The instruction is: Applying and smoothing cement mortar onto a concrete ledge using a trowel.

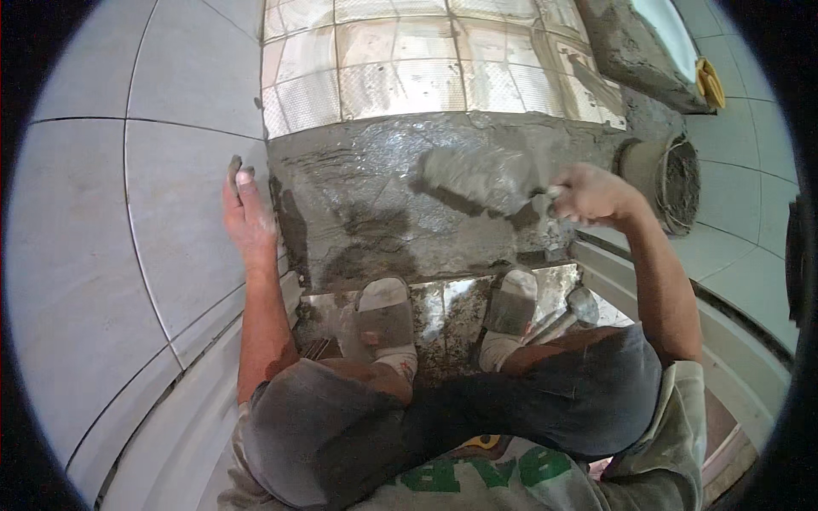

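My right hand (594,196) grips the handle of a trowel (484,177), its blade coated with wet grey mortar. The blade lies flat over, or just above, the wet mortar bed (358,183) on the floor. Against the tiled wall at the left is my left hand (249,217), its thumb and fingers drawn together. A grey tip shows at those fingers; I cannot make out whether it is a lump of mortar or a coated finger. Textured floor tiles (396,81), smeared with mortar, adjoin the bed's far edge.
A mortar-crusted bucket (660,183) lies tipped at the right wall. Beyond it stand a raw cement ledge (643,51) and a yellow cloth (709,83). My sandalled feet (383,315) rest on a dirty tiled strip, beside a grey-headed tool (583,305). White door frames flank me.
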### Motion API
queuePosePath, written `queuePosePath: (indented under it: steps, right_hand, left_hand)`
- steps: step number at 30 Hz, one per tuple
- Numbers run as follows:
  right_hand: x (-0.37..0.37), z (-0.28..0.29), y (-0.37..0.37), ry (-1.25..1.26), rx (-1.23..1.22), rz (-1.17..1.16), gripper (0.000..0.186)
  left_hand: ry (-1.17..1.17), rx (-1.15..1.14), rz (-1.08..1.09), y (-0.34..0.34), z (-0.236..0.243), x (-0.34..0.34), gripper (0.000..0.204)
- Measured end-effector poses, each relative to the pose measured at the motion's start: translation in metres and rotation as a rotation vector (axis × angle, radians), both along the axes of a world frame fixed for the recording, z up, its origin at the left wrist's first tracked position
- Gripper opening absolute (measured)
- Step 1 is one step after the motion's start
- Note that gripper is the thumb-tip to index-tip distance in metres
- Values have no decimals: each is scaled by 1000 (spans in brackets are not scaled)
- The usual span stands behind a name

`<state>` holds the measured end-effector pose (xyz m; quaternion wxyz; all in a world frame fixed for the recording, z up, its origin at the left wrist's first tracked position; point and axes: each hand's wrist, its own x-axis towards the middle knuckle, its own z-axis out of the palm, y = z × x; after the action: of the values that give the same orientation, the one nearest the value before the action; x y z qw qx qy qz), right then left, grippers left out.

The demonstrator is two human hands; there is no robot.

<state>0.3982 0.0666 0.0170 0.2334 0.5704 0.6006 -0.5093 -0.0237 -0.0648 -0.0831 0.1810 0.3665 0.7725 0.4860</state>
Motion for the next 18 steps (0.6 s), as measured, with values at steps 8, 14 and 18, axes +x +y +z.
queuePosePath:
  steps: [8,14,18]
  right_hand:
    - [-95,-60,-10,179,313,771,21]
    - [-171,-117,-53,337,391,764,27]
    - [-190,-150,-78,393,573,755,28]
  left_hand:
    - [-26,59,-10,3,7,3,48]
    - [134,69,40,-3,15,-15,49]
    - [50,56,44,3,4,-9,50]
